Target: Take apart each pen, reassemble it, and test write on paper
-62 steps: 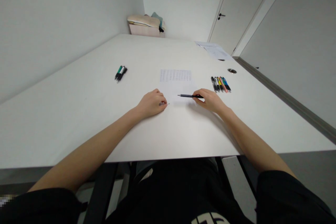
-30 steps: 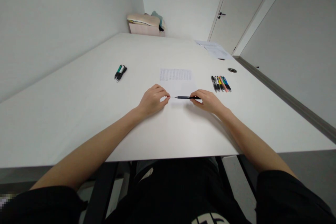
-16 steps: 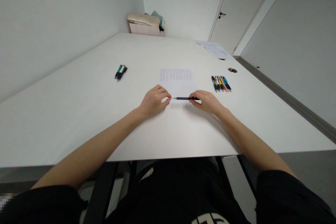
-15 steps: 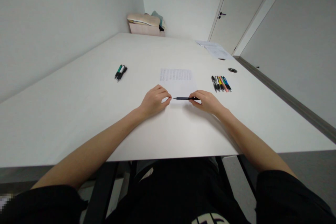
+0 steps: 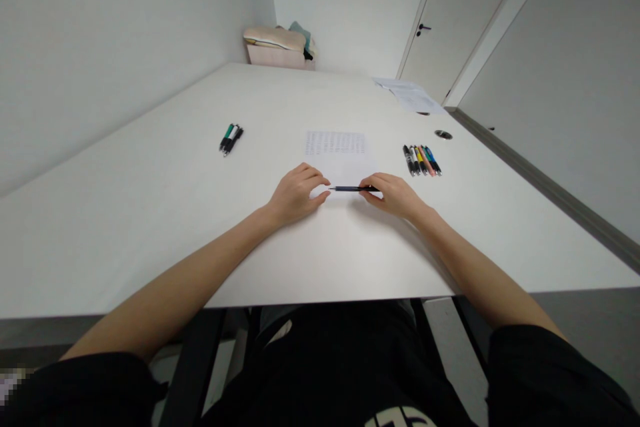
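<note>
A dark pen [image 5: 346, 189] with a thin pointed tip lies level in the fingers of my right hand [image 5: 393, 195], its tip toward the left. My left hand [image 5: 299, 193] is at that tip, with thumb and index finger parted around it and nothing visible held between them. Beneath and behind the pen is a white sheet of paper [image 5: 337, 163], with rows of small writing across its upper part. My right fingers hide the pen's rear end.
Several pens [image 5: 423, 160] of mixed colours lie in a row at right. A small group of green, white and black pens [image 5: 231, 139] lies at left. Papers [image 5: 410, 95] rest at the far right, near a round table grommet [image 5: 443, 135]. A wall borders the table's left side.
My left thumb and index finger have parted from their pinch at the pen's tip. My right hand and the pen stay nearly in place.
</note>
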A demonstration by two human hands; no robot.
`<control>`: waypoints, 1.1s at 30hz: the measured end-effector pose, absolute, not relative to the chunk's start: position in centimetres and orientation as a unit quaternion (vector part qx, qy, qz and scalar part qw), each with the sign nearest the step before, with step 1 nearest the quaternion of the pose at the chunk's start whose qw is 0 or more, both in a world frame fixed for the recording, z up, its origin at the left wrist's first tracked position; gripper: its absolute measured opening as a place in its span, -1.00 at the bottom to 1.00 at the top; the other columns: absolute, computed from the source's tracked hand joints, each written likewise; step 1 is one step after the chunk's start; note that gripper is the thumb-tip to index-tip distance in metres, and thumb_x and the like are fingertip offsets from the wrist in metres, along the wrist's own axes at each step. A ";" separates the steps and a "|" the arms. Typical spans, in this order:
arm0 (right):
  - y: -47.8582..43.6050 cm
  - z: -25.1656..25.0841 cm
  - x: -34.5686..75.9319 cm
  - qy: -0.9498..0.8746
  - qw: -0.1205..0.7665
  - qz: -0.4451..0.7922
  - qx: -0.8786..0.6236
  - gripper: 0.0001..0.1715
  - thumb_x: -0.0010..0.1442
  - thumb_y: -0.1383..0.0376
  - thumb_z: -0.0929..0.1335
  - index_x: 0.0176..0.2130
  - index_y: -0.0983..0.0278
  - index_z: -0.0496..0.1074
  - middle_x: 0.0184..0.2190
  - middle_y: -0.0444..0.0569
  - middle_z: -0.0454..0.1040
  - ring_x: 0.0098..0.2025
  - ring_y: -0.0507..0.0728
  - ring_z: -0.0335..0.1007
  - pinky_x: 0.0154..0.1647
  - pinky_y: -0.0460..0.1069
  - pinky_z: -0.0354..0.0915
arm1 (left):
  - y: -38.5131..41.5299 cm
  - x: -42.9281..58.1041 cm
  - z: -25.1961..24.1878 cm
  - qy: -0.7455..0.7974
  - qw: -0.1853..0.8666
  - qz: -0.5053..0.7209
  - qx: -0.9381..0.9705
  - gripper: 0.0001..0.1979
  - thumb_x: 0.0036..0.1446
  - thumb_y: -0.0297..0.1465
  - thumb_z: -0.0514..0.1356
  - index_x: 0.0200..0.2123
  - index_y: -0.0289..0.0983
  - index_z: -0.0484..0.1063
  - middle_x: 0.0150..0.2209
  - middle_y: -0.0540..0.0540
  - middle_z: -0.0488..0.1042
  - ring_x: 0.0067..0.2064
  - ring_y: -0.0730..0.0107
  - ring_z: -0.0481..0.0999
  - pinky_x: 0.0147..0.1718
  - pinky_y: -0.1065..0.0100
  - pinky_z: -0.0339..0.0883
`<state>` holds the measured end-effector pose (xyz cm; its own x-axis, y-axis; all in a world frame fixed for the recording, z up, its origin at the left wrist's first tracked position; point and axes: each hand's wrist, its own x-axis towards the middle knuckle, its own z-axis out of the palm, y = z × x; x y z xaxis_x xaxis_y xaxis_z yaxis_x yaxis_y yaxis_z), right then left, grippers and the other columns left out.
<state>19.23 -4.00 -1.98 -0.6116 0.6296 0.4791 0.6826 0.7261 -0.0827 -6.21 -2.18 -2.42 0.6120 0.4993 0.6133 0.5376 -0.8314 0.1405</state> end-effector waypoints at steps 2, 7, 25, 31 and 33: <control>-4.0 -2.0 19.2 -0.896 0.246 -0.056 -0.365 -0.86 0.18 0.29 0.24 -0.25 0.26 0.35 -0.35 -0.01 0.48 -0.33 0.09 0.39 -0.31 -0.03 0.27 | -2.1 -6.2 -2.4 -0.291 0.038 -0.336 -0.895 -0.84 0.11 -0.37 0.13 -0.28 -0.29 0.45 -0.30 -0.12 0.48 -0.21 0.28 0.36 -0.18 0.24 0.27; -4.0 -2.0 19.1 -0.899 0.248 -0.061 -0.355 -0.85 0.19 0.30 0.24 -0.24 0.29 0.35 -0.35 -0.01 0.48 -0.34 0.08 0.39 -0.32 -0.05 0.28 | -2.1 -6.2 -2.4 -0.289 0.047 -0.334 -0.896 -0.87 0.10 -0.40 0.13 -0.36 -0.30 0.46 -0.36 -0.11 0.48 -0.23 0.30 0.36 -0.20 0.27 0.27; -4.0 -2.0 19.2 -0.897 0.253 -0.059 -0.359 -0.85 0.19 0.29 0.24 -0.25 0.28 0.35 -0.35 0.01 0.48 -0.34 0.08 0.39 -0.31 -0.04 0.28 | -2.2 -6.0 -2.5 -0.288 0.028 -0.334 -0.897 -0.82 0.09 -0.36 0.14 -0.29 -0.32 0.47 -0.31 -0.14 0.48 -0.21 0.29 0.36 -0.18 0.25 0.26; -4.0 -1.9 19.5 -0.892 0.255 -0.059 -0.368 -0.85 0.19 0.29 0.24 -0.25 0.28 0.35 -0.35 0.00 0.49 -0.34 0.08 0.39 -0.30 -0.04 0.29 | -1.7 -7.3 -1.3 -0.314 0.022 -0.284 -0.906 -0.72 0.08 -0.25 0.13 -0.22 -0.32 0.45 -0.28 -0.15 0.48 -0.19 0.26 0.38 -0.18 0.26 0.25; -4.0 -1.9 19.6 -0.891 0.257 -0.056 -0.370 -0.86 0.18 0.29 0.25 -0.26 0.28 0.36 -0.35 0.00 0.49 -0.34 0.08 0.39 -0.30 -0.04 0.29 | -1.3 -8.2 -0.6 -0.333 0.003 -0.227 -0.915 -0.72 0.11 -0.23 0.09 -0.26 -0.30 0.45 -0.34 -0.11 0.48 -0.23 0.28 0.39 -0.25 0.30 0.24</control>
<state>19.57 -3.97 -1.86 -0.5945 0.6307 0.4988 0.6883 0.7198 -0.0899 -8.20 -1.32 -0.60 0.6748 0.6087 0.4172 0.6111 -0.7779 0.1466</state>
